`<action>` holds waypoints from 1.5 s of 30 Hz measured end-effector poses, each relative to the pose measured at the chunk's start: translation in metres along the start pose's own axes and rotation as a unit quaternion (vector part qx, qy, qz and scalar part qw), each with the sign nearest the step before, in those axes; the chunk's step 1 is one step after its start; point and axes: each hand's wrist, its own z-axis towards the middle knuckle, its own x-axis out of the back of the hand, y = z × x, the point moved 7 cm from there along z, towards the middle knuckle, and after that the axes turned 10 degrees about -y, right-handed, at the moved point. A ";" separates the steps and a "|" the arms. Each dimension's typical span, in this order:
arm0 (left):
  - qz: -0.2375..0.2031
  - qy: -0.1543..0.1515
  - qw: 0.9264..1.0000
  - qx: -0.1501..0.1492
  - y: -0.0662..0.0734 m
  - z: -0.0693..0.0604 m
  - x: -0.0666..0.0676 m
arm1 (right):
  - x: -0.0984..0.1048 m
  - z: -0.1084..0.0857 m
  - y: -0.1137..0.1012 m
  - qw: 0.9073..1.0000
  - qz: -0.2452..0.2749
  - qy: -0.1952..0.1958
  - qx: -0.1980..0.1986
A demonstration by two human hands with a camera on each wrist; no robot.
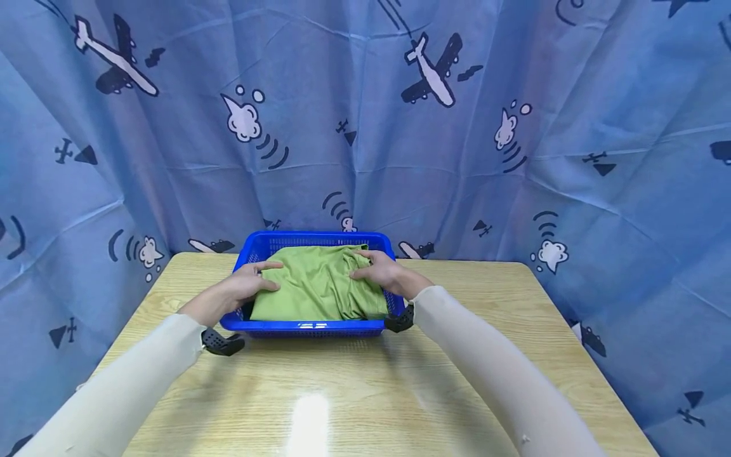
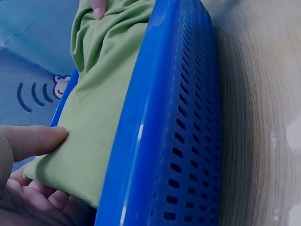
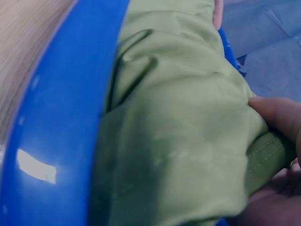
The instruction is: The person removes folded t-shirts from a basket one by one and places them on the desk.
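A folded green garment [image 1: 314, 285] lies in a blue plastic basket [image 1: 314, 326] with perforated walls. At its left side, my left hand [image 1: 251, 282] pinches the cloth, thumb on top and fingers tucked beneath the edge, as the left wrist view shows with the green cloth [image 2: 94, 122]. My right hand [image 1: 385, 273] grips the opposite side; in the right wrist view its thumb [image 3: 277, 113] presses on top of the wrinkled fabric [image 3: 197, 122], with a stitched hem beside it. Fingers of both hands are partly hidden under the cloth.
The basket stands toward the back of a light wooden table [image 1: 457, 355]. Behind and around the table hangs a blue curtain [image 1: 354, 127] printed with airplanes. Black straps [image 1: 223, 343] sit at both wrists, near the basket's front corners.
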 end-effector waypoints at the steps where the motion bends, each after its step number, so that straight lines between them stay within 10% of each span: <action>1: 0.000 -0.001 1.000 -0.003 0.001 -0.001 0.000 | 0.000 -0.001 -0.001 1.000 0.006 -0.002 0.004; 29: -0.027 -0.013 0.996 -0.082 0.044 -0.026 0.002 | 0.023 -0.036 -0.032 0.989 0.112 -0.031 0.089; 45: -0.022 -0.036 0.994 -0.103 0.073 -0.030 -0.017 | 0.047 -0.066 -0.042 0.991 0.083 -0.039 0.099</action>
